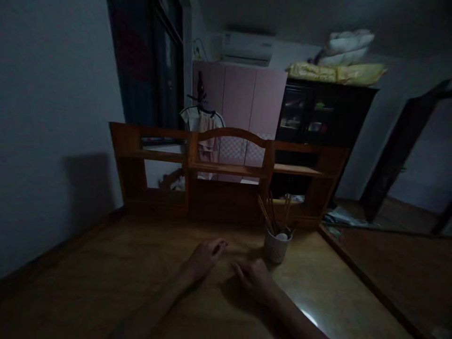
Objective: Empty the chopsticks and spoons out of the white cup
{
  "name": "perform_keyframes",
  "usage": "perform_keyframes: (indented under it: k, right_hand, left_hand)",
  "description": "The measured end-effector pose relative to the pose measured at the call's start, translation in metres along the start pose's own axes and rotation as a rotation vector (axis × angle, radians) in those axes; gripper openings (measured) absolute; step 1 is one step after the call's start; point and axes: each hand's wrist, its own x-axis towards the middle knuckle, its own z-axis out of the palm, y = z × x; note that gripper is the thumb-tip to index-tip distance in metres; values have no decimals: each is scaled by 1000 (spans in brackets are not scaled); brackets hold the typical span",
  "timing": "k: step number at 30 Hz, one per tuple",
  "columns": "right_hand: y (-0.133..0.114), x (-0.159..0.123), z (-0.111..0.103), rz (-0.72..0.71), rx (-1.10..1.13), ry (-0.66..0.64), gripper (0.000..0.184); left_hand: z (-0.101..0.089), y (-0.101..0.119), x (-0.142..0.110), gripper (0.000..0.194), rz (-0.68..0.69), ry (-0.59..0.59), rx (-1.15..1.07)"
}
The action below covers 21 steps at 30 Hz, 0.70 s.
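In the dim head view, my left hand [204,258] lies palm down on the wooden table [106,282], its fingers loosely stretched toward the far side, holding nothing. My right hand [254,278] rests just right of it, fingers curled slightly downward onto the tabletop, also with nothing visible in it. A small pale cup [277,246] holding several thin wooden sticks, like chopsticks, stands a short way beyond and right of my right hand, not touched by either hand.
A low wooden shelf unit [229,165] runs along the table's far edge. A wall [52,141] bounds the left side. Beyond stand a pink wardrobe [247,99], a dark glass cabinet [318,113] with bedding on top, and hanging clothes [203,127].
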Motion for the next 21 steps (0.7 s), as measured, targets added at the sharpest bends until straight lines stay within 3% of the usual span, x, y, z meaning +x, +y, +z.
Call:
perform_keyframes:
  k: [21]
  right_hand:
    - [0,1,1,-10,-14,10,51]
  left_hand:
    - [1,-1,0,30,13,15,-27]
